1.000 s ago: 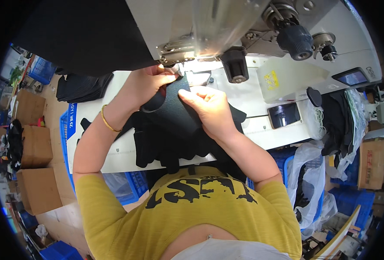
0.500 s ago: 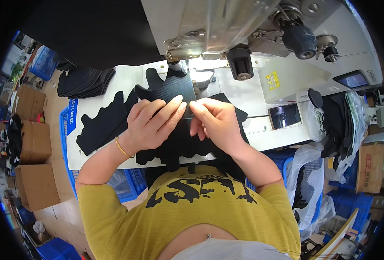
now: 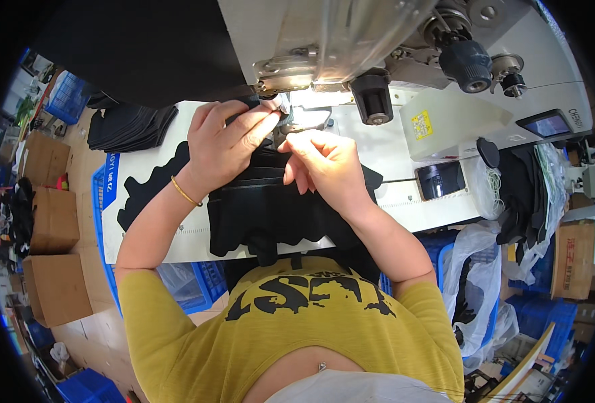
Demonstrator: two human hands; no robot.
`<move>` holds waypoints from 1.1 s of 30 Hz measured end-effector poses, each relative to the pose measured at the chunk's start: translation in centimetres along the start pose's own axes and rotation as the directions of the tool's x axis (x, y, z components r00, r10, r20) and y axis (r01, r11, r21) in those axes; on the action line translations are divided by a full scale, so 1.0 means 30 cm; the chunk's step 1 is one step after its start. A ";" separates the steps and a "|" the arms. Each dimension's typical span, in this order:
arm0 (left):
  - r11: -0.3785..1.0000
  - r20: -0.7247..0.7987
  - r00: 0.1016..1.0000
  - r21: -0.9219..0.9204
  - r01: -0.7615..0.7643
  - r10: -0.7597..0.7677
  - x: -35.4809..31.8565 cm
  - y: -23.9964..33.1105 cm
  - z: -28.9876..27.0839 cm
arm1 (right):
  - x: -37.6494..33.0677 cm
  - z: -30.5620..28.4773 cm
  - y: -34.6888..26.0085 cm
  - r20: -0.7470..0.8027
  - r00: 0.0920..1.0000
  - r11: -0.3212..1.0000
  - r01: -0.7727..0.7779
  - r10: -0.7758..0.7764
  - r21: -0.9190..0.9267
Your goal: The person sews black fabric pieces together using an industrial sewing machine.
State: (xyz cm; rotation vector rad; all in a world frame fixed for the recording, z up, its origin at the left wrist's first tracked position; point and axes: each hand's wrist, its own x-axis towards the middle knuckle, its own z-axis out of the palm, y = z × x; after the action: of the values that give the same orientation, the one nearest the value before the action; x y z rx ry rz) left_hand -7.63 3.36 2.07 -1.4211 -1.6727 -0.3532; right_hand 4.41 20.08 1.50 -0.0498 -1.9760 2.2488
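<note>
Beside the presser foot [image 3: 277, 104] of a white sewing machine [image 3: 291, 40], my left hand [image 3: 223, 138] pinches a black fabric piece, most of it hidden by the hand. A yellow bangle circles that wrist. My right hand [image 3: 328, 164] is closed just right of the needle area, thumb and forefinger together; what lies between them, if anything, is hidden. Below both hands, black cut fabric pieces [image 3: 264, 211] with wavy edges lie on the white table [image 3: 398, 211]. Another black wavy piece [image 3: 153, 188] is left of my left forearm.
A stack of black fabric [image 3: 133, 126] sits at the table's far left. On the right lie a phone [image 3: 442, 180] and a bundle of white thread [image 3: 491, 188]. Blue crates [image 3: 207, 282] stand under the front edge, with cardboard boxes [image 3: 56, 289] on the floor at left.
My left hand has moved away from me and left, up to the presser foot, with the fabric piece. My right hand has shifted slightly left and away from the fabric's former edge.
</note>
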 end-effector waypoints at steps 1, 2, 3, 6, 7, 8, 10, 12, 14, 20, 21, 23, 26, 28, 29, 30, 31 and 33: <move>1.000 0.000 1.000 0.012 0.022 -0.022 0.005 -0.005 0.006 | -0.005 -0.002 -0.004 -0.001 1.000 1.000 -0.002 0.002 -0.001; 0.999 0.000 0.999 0.023 0.044 -0.044 0.008 -0.006 0.010 | -0.012 -0.006 -0.011 0.009 0.999 0.999 -0.040 0.040 -0.013; 0.998 0.003 0.998 0.021 0.058 -0.058 0.008 -0.008 0.012 | -0.019 -0.009 -0.017 0.017 0.997 0.997 -0.077 0.078 -0.025; 0.999 -0.022 0.999 0.010 0.045 -0.044 0.013 -0.015 0.028 | -0.062 -0.041 -0.001 0.021 0.997 0.944 0.081 -0.079 -0.320; 0.999 -0.017 0.999 0.014 0.049 -0.049 0.009 -0.019 0.021 | -0.088 -0.066 -0.027 0.083 0.990 0.769 0.141 -0.115 -0.623; 0.998 0.003 0.998 -0.021 0.057 -0.057 0.007 -0.025 0.012 | -0.116 -0.087 -0.030 0.203 0.954 0.459 0.286 -0.222 -0.841; 0.996 0.019 0.998 -0.058 0.062 -0.060 -0.016 -0.036 0.018 | -0.161 -0.111 -0.023 0.231 0.963 0.181 0.253 -0.137 -0.950; 0.881 -0.067 0.900 -0.246 0.404 -0.431 -0.109 -0.094 0.060 | -0.143 -0.128 -0.010 0.297 0.940 0.196 0.327 -0.168 -0.924; 0.791 0.100 0.821 -0.227 0.569 -0.562 -0.164 -0.160 0.090 | -0.134 -0.125 -0.002 0.363 0.911 0.210 0.401 -0.198 -0.892; 0.104 0.438 0.379 -0.533 0.840 -0.815 -0.154 -0.162 0.069 | -0.090 -0.130 0.048 0.414 0.851 0.103 0.467 -0.322 -0.878; 0.084 0.470 0.385 -0.542 0.836 -0.794 -0.115 -0.169 0.009 | -0.077 -0.138 0.060 0.438 0.822 0.077 0.495 -0.364 -0.865; 0.225 0.341 0.433 -0.506 0.833 -0.835 -0.065 -0.167 -0.083 | -0.066 -0.146 0.077 0.458 0.794 0.052 0.518 -0.399 -0.854; 0.330 0.414 0.389 -0.210 0.920 -0.823 -0.119 -0.265 -0.223 | -0.053 -0.165 0.095 0.491 0.750 0.001 0.548 -0.443 -0.837; 0.377 0.527 0.330 -0.020 0.926 -0.783 -0.159 -0.283 -0.268 | -0.048 -0.176 0.055 0.544 0.681 -0.027 0.612 -0.490 -0.791; 0.717 0.336 0.649 0.134 0.684 -0.683 -0.183 -0.249 -0.269 | -0.047 -0.174 0.023 0.584 0.612 -0.060 0.661 -0.533 -0.748; 0.879 0.200 0.889 0.347 0.328 -0.411 -0.167 -0.198 -0.262 | -0.044 -0.156 -0.021 0.586 0.611 -0.062 0.662 -0.533 -0.747; 0.921 0.225 0.894 0.117 0.371 -0.388 -0.100 -0.126 -0.274 | -0.048 -0.122 -0.069 0.637 0.539 -0.088 0.721 -0.550 -0.687; 0.865 0.324 0.896 -0.301 0.402 -0.304 0.057 0.063 -0.311 | -0.087 -0.045 -0.142 0.667 0.444 -0.101 0.784 -0.599 -0.612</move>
State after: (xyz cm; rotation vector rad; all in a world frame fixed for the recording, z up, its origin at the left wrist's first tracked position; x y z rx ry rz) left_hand -1.79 -1.50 8.06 -1.4625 -2.1889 -0.7386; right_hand 7.54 21.59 5.35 0.9175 -2.1759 0.2887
